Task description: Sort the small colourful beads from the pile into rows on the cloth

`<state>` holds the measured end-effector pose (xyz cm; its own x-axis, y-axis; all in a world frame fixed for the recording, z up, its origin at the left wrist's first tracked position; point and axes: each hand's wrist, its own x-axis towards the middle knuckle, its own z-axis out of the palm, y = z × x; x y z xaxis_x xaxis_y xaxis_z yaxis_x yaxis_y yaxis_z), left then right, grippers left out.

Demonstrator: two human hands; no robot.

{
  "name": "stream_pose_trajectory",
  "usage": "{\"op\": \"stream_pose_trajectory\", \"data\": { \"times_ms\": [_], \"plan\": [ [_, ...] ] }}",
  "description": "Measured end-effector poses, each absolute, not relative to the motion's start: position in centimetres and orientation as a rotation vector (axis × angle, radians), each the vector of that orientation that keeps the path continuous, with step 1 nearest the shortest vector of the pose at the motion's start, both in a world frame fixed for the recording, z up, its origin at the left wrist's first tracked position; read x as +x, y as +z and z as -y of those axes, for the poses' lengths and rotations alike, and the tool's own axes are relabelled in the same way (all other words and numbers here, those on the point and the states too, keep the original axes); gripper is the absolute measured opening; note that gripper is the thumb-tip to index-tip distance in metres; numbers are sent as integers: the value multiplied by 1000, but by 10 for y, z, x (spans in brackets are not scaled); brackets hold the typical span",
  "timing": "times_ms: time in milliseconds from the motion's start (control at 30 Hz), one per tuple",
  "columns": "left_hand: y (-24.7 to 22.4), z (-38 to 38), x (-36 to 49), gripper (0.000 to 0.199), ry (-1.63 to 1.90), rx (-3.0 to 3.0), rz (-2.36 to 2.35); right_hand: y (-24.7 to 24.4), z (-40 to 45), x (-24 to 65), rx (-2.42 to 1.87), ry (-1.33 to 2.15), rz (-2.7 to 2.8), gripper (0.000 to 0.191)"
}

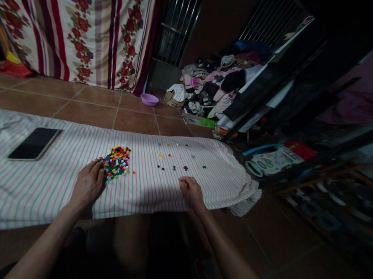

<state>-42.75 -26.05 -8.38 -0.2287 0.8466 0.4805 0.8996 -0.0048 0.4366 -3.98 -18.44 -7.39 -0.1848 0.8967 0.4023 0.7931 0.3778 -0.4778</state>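
Note:
A pile of small multicoloured pieces (116,161) lies on the striped cloth. At its left edge rests my left hand (88,181), palm down, its fingertips touching the pieces and its fingers slightly bent and close together. My right hand (191,189) is closed near the cloth's front edge, its fingers curled; whatever it may hold is too small to name. Just beyond it are brown pieces (185,168), with a green piece (204,167) to the right. Yellow pieces (160,156), a red piece (169,155) and several other small colour groups lie spread in rows.
A phone (35,143) lies on the striped cloth (152,192) at the left. Beyond the cloth, a purple basin (149,100) stands on the tiled floor near a heap of clothes (214,85). A dark rack bar crosses the right side.

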Motion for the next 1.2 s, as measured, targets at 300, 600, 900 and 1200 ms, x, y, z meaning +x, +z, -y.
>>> {"op": "stream_pose_trajectory", "data": {
  "times_ms": [300,600,900,1200],
  "plan": [
    [-87,261,-428,49,-1069,-1886,2153,-82,156,26,-1617,79,1822,34],
    [-78,264,-425,49,-1033,-1884,2207,-87,128,64,-1750,-31,1680,39],
    [-83,262,-427,45,-1065,-1869,2130,-87,100,86,-1837,-42,1559,39],
    [-86,262,-427,48,-1025,-1853,2180,-87,78,87,-1877,6,1490,41]
  ]
}}
